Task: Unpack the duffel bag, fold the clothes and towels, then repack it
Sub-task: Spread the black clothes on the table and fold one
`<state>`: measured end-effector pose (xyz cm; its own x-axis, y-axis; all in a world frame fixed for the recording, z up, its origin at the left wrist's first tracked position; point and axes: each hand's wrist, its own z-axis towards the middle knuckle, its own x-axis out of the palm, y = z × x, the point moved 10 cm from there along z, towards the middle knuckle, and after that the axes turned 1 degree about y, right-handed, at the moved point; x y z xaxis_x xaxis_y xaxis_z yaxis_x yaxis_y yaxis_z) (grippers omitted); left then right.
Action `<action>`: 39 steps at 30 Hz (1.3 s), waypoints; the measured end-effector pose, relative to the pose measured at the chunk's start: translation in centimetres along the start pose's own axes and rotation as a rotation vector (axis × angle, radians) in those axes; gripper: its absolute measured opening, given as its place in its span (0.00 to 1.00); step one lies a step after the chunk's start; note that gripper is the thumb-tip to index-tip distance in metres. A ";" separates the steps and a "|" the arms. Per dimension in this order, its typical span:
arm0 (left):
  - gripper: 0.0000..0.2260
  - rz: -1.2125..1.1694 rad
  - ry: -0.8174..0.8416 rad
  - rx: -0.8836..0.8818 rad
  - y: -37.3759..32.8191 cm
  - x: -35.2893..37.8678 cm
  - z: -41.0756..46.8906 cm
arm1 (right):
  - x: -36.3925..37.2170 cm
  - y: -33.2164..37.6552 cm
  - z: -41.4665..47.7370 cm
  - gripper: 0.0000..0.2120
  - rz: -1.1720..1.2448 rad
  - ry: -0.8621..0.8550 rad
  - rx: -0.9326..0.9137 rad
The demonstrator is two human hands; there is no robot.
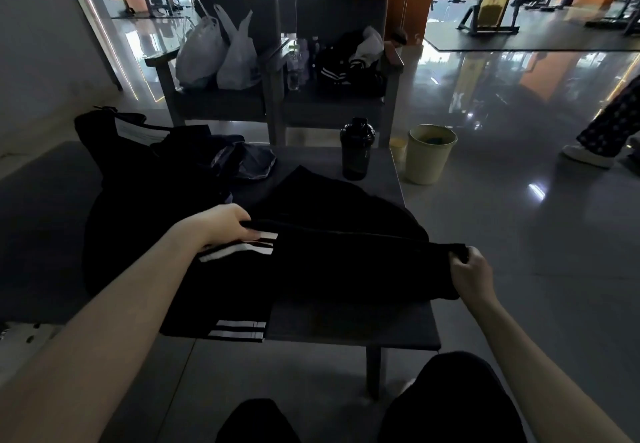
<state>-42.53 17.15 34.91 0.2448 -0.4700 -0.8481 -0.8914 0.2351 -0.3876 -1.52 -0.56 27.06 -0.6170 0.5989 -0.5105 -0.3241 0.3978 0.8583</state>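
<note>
— Risks, starting left?

— Bag (117,172) first: slumped at far left on the grey surface, mouth hard to make out, loose grey cloth (242,162) heaped just beside. Easy to drag into the fold by accident. Then left hand (227,224), fingers curled round the garment's (346,262) folded edge, right by the white stripes. Right hand (471,274) at the far end of that same edge, thumb and fingers pinching cloth.

— So a two-point hold. Weak spot?

— Middle of the span. Unsupported, likely to sag or skew if pulled unevenly, leaving a crooked fold. Striped cuff already at the near edge of the table (346,325); could slide off toward the floor (519,217) if let go early. Layer count underneath: too dark to tell.

— Further right?

— Bottle (356,148) upright near the far right corner, apart from the garment but probably within a sweep's reach; could tip if flicked. Bin (431,153) on the floor just past that corner.

— Surface? Room?

— Table low, flat, matt grey. Behind, two chairs (332,13): plastic bags (214,51) on the left one, dark striped clothing on the right. Floor glossy, full of hard reflections, probably slippery. Gym machines at the back. Somebody's leg (602,131) at far right, well apart.
</note>
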 end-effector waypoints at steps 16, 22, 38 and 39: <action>0.11 0.221 -0.354 0.087 -6.8 -1.9 15.8 | 5.1 0.3 4.4 0.05 -0.006 -0.028 -0.055; 0.15 0.256 -0.027 0.026 -4.0 4.7 20.4 | 7.4 0.8 5.4 0.03 -0.184 0.024 -0.226; 0.14 0.473 0.113 -0.225 3.8 4.7 15.0 | 11.9 4.8 6.0 0.11 -0.481 0.098 -0.418; 0.14 0.461 0.126 -0.242 4.4 4.5 15.0 | 12.5 5.1 6.2 0.11 -0.481 0.122 -0.424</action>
<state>-39.66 28.79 23.99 -0.2275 -0.4666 -0.8547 -0.9616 0.2457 0.1219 -6.44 13.24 24.70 -0.4018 0.3292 -0.8545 -0.8236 0.2781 0.4943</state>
